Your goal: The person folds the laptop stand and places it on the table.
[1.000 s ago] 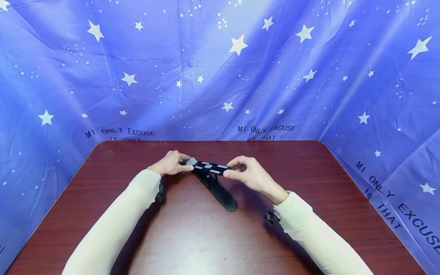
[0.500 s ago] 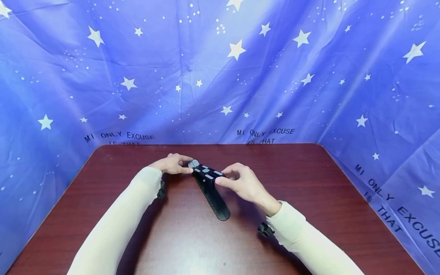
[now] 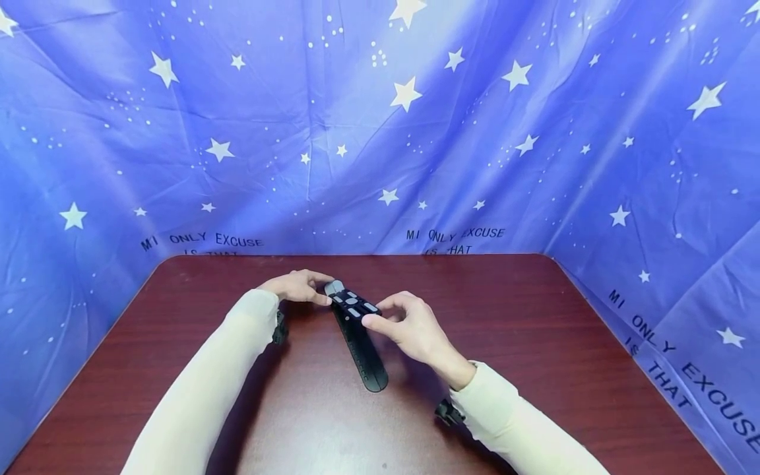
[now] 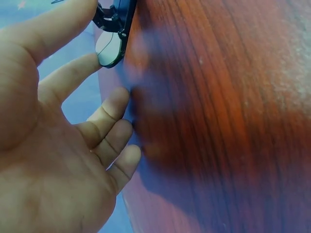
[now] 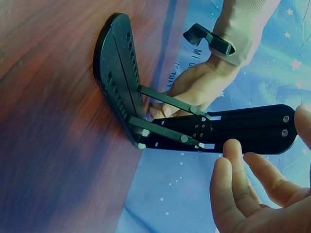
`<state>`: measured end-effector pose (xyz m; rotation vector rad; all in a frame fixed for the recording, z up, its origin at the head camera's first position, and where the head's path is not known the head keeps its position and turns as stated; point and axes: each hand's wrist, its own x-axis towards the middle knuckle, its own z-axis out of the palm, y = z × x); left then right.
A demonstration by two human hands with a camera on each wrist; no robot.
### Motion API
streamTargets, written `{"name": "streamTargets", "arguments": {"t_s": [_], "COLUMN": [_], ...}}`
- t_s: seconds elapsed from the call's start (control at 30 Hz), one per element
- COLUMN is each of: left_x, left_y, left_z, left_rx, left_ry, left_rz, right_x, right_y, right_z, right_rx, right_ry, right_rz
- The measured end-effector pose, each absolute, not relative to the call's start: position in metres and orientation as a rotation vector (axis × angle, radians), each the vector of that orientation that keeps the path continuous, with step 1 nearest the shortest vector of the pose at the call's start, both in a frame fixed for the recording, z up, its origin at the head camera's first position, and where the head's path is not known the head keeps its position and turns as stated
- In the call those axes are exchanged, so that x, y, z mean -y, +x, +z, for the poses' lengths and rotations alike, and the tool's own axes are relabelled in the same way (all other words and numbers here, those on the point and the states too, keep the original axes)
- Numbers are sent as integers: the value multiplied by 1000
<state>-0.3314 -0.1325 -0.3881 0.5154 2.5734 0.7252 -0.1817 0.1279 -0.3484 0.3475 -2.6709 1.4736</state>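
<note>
As our left hand (image 3: 299,287) pinches the folding stand (image 3: 364,361) near its hinge (image 5: 145,132), our right hand (image 3: 413,328) grips the plate (image 3: 351,301) to its left, apparently setting tilt; steady pressure seems needed next.

A glossy wood-grain finish is shown by the table (image 3: 297,422). The stand (image 3: 363,359) is formed from what looks like smooth metal, fitted with shiny screws (image 5: 285,119) and matt pads (image 3: 351,301). The curtain (image 3: 267,99) is made of creased, satiny cloth, the sleeves (image 3: 196,376) of matt cloth.
</note>
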Motion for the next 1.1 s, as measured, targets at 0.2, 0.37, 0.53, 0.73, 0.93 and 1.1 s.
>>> {"name": "streamTargets", "arguments": {"t_s": [0.2,0.37,0.53,0.73,0.93,1.1], "left_x": [129,126,122,117,115,116], "left_y": [-333,-335,-337,-338,-338,-335], "left_z": [-391,-392,-393,-393,-396,-398], "left_rx": [-2590,-2601,-2604,-2598,-2597,-2629], "left_ry": [484,511,493,467,457,469], "left_rz": [744,764,780,807,830,852], "right_x": [-122,-116,-112,-109,-110,-111], "right_y": [-180,-177,-176,-175,-175,-176], "right_z": [-351,-351,-350,-351,-352,-353], "right_rx": [2665,2672,2668,2653,2645,2657], "right_ry": [342,318,284,260,259,255], "right_rz": [1497,1494,1510,1522,1516,1512]}}
